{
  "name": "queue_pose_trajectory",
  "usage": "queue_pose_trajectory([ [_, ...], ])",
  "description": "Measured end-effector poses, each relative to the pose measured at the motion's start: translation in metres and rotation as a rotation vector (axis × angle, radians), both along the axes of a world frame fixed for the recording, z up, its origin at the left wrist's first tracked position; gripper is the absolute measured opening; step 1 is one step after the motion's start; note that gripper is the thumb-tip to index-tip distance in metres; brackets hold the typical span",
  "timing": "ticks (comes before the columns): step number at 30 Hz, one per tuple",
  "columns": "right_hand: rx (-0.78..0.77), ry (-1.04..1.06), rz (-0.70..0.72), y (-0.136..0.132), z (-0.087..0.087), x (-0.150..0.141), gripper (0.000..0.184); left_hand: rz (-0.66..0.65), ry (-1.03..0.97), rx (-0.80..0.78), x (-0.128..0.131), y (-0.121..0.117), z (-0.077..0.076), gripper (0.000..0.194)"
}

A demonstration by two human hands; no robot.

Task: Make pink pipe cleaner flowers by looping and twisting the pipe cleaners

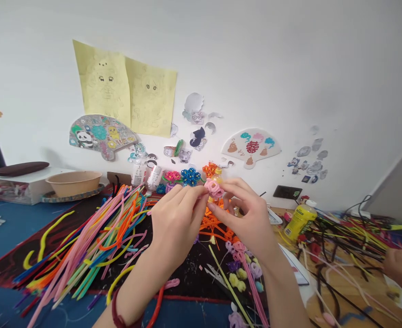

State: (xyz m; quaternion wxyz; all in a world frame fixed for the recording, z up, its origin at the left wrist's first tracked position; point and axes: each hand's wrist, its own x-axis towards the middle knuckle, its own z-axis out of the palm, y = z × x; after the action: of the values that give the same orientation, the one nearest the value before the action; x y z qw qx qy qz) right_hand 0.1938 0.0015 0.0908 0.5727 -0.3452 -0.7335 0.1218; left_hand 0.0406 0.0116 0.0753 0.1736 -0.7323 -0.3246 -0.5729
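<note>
Up in front of the mat, both hands meet at a small pink pipe-cleaner flower [213, 188] with looped petals. My left hand [175, 223] is closed, its thumb and forefinger pinching the flower's left side. On the right, the fingers of my right hand [250, 212] curl round the other side, with thumb and forefinger on it. Its underside is partly hidden by my fingers. Orange pipe cleaners [213, 221] lie behind and below the hands. Small purple, yellow and pink looped pieces [238, 275] rest near my right wrist, beside a pair of scissors [216, 275].
A large heap of coloured pipe cleaners [95, 246] covers the mat's left side. Finished flowers [190, 176] stand against the wall. At right are a yellow bottle [300, 221], dark pipe cleaners [344, 246] and another person's hand [401, 269]. A beige bowl [74, 183] sits at far left.
</note>
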Motion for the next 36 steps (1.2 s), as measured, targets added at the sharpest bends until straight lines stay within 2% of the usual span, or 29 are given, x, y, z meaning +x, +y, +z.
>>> queue_pose_trajectory([
  [10,-0.03,0.015,0.048,-0.003,0.001,0.0,0.017,0.113,0.114,0.101,-0.002,-0.001,0.004,0.01],
  [18,-0.07,0.031,0.079,-0.007,0.004,0.0,0.013,0.023,0.082,0.046,-0.009,-0.002,0.007,0.011],
  [26,-0.074,0.039,0.066,-0.009,0.003,-0.003,0.015,0.007,0.072,0.05,-0.012,-0.003,0.014,0.012],
  [36,0.016,0.027,-0.059,-0.008,0.003,-0.004,0.01,0.018,0.106,0.062,-0.008,-0.005,0.01,0.008],
])
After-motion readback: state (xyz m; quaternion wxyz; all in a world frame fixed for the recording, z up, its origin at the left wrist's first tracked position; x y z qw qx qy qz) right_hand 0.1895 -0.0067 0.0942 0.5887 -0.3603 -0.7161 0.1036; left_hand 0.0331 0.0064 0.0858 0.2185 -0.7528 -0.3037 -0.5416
